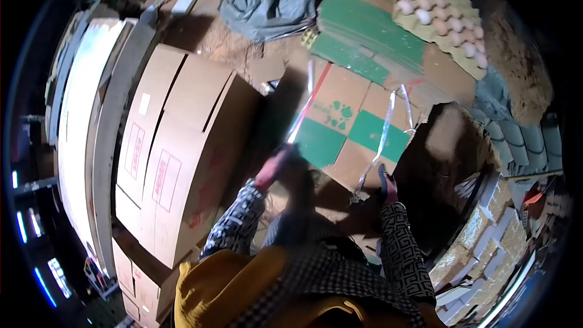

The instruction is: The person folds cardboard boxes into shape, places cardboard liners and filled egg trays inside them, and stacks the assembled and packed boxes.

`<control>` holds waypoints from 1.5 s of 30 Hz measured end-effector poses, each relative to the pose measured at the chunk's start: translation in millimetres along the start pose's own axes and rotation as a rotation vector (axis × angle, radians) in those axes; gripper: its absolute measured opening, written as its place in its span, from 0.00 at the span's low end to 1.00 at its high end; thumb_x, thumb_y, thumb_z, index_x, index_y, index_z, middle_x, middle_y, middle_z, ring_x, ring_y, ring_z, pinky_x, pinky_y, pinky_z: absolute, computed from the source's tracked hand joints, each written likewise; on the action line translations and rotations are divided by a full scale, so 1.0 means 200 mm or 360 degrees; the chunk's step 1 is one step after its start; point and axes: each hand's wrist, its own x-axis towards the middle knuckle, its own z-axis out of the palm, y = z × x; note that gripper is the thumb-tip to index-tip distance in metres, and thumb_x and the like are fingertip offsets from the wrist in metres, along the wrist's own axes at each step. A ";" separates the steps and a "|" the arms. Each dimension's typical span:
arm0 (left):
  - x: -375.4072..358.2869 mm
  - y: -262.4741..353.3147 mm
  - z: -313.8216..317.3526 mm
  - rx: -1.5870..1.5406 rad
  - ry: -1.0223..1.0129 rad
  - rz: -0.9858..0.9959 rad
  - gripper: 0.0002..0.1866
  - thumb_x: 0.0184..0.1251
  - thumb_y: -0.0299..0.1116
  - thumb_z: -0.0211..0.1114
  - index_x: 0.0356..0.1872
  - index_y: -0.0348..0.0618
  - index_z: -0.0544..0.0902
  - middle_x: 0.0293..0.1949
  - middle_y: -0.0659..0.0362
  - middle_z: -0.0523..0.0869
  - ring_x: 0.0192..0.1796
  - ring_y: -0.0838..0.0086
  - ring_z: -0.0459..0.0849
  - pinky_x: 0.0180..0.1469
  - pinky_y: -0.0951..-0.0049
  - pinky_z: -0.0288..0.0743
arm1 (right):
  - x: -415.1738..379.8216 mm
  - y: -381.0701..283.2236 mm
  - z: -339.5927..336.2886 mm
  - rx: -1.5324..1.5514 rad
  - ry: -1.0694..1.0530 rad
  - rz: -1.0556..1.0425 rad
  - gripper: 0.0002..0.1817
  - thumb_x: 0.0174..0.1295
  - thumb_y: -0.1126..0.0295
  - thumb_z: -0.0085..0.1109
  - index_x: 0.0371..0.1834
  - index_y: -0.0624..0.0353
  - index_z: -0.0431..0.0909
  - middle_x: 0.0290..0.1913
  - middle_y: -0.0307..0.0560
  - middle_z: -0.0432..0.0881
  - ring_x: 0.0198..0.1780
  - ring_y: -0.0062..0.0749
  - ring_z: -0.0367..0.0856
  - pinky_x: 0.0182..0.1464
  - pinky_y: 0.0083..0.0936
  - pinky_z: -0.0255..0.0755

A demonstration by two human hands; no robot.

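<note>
In front of me is a brown and green cardboard box (pixel 343 161) with pale straps across it. My left hand (pixel 276 166), blurred, is closed at the near left edge, where the left strap (pixel 299 123) runs down to it. My right hand (pixel 387 187) is at the near right edge, beside the right strap (pixel 384 130). Its thumb points up and its fingers look curled, with what they hold hidden. Dark colouring covers part of both hands. Patterned sleeves cover both forearms.
Large brown cartons (pixel 176 152) stand at the left beside a long white panel (pixel 91 133). Beyond the box lie green-striped cardboard (pixel 370 27), a tray of eggs (pixel 440 15) and a grey plastic sack (pixel 267 9). Stacked grey-white trays or cartons (pixel 486 249) stand at the right.
</note>
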 end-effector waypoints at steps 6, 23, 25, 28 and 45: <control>0.29 -0.45 0.19 0.0041 0.0662 0.0470 0.23 0.58 0.35 0.71 0.49 0.30 0.76 0.39 0.54 0.83 0.42 0.73 0.80 0.45 0.73 0.73 | 0.03 -0.05 -0.04 0.0194 -0.0446 0.0105 0.22 0.69 0.47 0.47 0.47 0.55 0.75 0.34 0.39 0.80 0.33 0.28 0.79 0.34 0.24 0.73; -0.14 -0.12 0.15 0.0758 0.1312 0.1089 0.37 0.50 0.41 0.71 0.60 0.36 0.67 0.56 0.42 0.73 0.55 0.50 0.74 0.59 0.57 0.68 | -0.86 -0.35 0.12 0.0424 -0.0443 0.0490 0.30 0.67 0.44 0.47 0.57 0.61 0.72 0.45 0.49 0.83 0.40 0.42 0.84 0.41 0.36 0.81; -0.14 0.09 0.16 0.1203 0.1099 0.1495 0.43 0.47 0.41 0.75 0.66 0.41 0.65 0.61 0.44 0.69 0.60 0.48 0.70 0.62 0.57 0.65 | -0.79 -0.28 0.01 0.0352 -0.0510 0.0212 0.24 0.67 0.56 0.52 0.58 0.63 0.72 0.47 0.49 0.82 0.44 0.38 0.82 0.49 0.32 0.77; 0.08 0.27 0.23 0.1573 0.0951 0.1327 0.51 0.46 0.45 0.76 0.70 0.43 0.55 0.64 0.37 0.63 0.62 0.42 0.68 0.63 0.53 0.64 | -0.50 0.11 -0.31 0.0300 -0.0245 -0.0261 0.17 0.60 0.75 0.59 0.51 0.70 0.76 0.43 0.49 0.82 0.41 0.33 0.82 0.47 0.27 0.77; 0.76 0.33 0.34 0.0871 0.0595 0.0786 0.22 0.72 0.46 0.55 0.46 0.32 0.80 0.39 0.49 0.85 0.40 0.61 0.83 0.46 0.68 0.74 | -0.28 0.71 -0.72 0.0215 -0.0047 -0.0465 0.27 0.57 0.83 0.51 0.64 0.66 0.65 0.46 0.54 0.81 0.44 0.35 0.82 0.46 0.26 0.75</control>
